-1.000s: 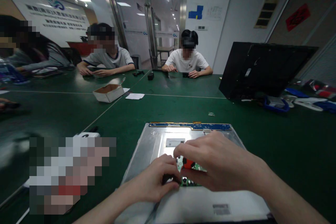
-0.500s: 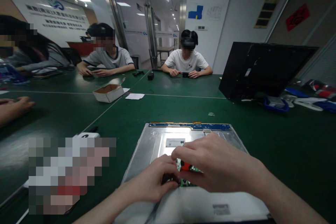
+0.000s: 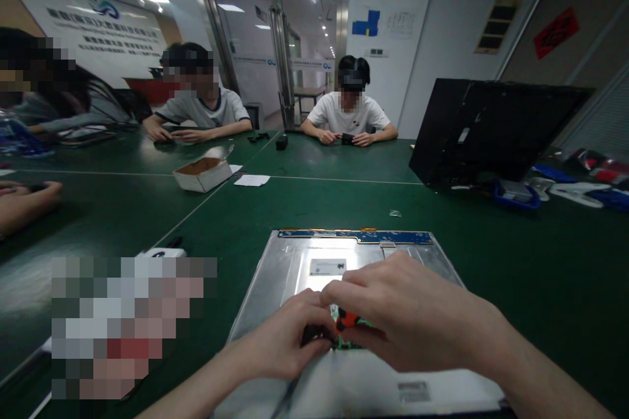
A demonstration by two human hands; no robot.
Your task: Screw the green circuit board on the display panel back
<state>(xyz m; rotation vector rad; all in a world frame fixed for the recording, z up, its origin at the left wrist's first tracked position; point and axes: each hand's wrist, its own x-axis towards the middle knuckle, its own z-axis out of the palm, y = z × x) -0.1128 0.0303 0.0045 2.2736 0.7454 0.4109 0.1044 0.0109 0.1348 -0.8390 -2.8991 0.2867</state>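
A silver display panel (image 3: pixel 295 262) lies back-up on the green table, with a blue circuit strip (image 3: pixel 354 236) along its far edge. Both my hands meet over its middle. My left hand (image 3: pixel 285 340) is curled, its fingertips pinching a small black part at the edge of a small green circuit board (image 3: pixel 350 342). My right hand (image 3: pixel 407 314) arches over that board with fingers bent and pinched on it; a red-orange component (image 3: pixel 346 321) shows between the fingers. Most of the board is hidden under my hands.
A black monitor shell (image 3: pixel 491 131) stands at the right with cables and blue and white parts (image 3: pixel 515 193) beside it. An open cardboard box (image 3: pixel 202 173) and a paper slip (image 3: pixel 251 180) lie farther back. Three people sit at the table; another person's hand (image 3: pixel 24 200) rests at the left edge.
My right hand has dropped slightly and closed tighter over the small board, hiding more of it. The other person's hand came into view at the left edge.
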